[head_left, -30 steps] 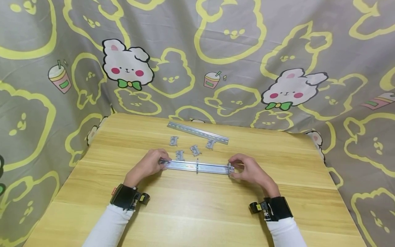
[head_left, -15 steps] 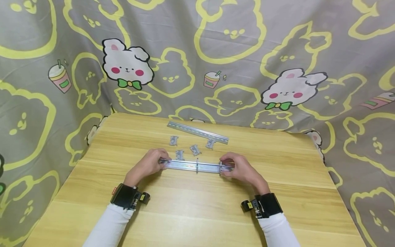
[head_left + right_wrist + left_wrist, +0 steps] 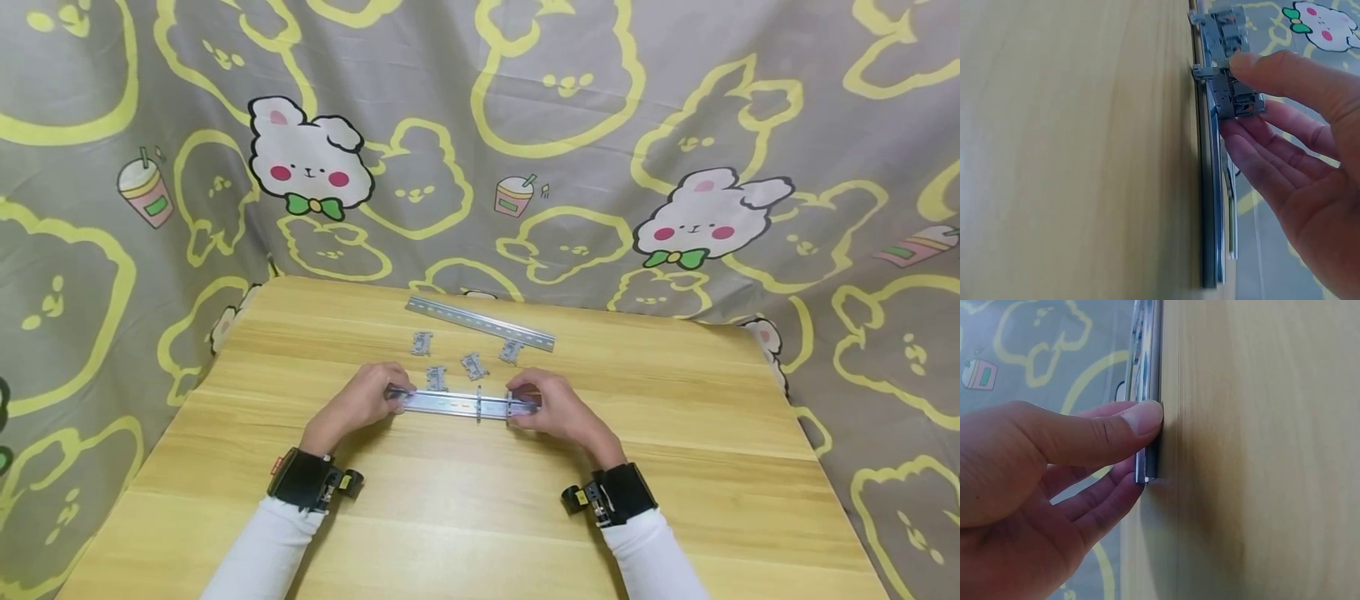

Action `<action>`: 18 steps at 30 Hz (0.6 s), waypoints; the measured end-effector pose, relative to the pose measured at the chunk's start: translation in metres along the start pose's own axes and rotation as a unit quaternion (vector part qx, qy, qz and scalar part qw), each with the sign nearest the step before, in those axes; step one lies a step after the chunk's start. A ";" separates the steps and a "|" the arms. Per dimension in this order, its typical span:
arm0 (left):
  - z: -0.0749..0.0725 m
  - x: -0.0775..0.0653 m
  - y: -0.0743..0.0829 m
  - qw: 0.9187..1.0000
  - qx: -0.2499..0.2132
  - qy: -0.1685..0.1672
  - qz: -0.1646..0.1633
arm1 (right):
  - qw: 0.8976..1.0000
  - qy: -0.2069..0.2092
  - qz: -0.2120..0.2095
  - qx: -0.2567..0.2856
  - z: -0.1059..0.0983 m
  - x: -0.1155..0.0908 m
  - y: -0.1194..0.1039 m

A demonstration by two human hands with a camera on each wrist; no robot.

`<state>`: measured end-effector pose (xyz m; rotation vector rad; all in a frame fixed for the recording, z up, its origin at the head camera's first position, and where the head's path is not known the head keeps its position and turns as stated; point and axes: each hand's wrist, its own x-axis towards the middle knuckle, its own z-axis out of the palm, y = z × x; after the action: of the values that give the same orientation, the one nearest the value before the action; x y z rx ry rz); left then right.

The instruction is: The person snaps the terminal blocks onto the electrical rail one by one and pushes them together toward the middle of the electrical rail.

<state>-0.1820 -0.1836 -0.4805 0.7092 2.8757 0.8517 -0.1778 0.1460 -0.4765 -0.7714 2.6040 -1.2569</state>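
Observation:
A silver slotted DIN rail lies crosswise on the table. My left hand grips its left end, with the thumb along the near edge and fingers behind. Two thin grey terminal blocks stand upright across the rail. One terminal block sits near its middle. My right hand pinches the other terminal block between thumb and fingers, a short gap to the right of the first. In the right wrist view the rail runs on past that hand to its bare right end.
Several loose grey terminal blocks lie flat behind the rail. A second slotted rail lies slanted toward the back of the wooden table. A patterned grey curtain hangs around the table's back and sides.
My right hand has slid its terminal block leftward along the rail, from near the right end to close beside the middle block. My left hand has stayed at the left end.

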 end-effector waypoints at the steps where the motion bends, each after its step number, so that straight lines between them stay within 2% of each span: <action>1: 0.000 0.000 0.000 1.000 -0.001 0.001 0.000 | 1.000 -0.001 0.001 -0.002 0.002 0.002 -0.001; 4: 0.000 0.000 0.000 1.000 -0.001 0.002 -0.002 | 1.000 -0.008 0.000 -0.014 0.007 0.008 0.004; 18: -0.001 0.000 0.001 1.000 -0.009 0.001 0.003 | 1.000 -0.022 0.003 -0.020 0.018 0.022 -0.006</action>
<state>-0.1820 -0.1836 -0.4792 0.7148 2.8645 0.8791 -0.1878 0.1194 -0.4812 -0.7886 2.6028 -1.1755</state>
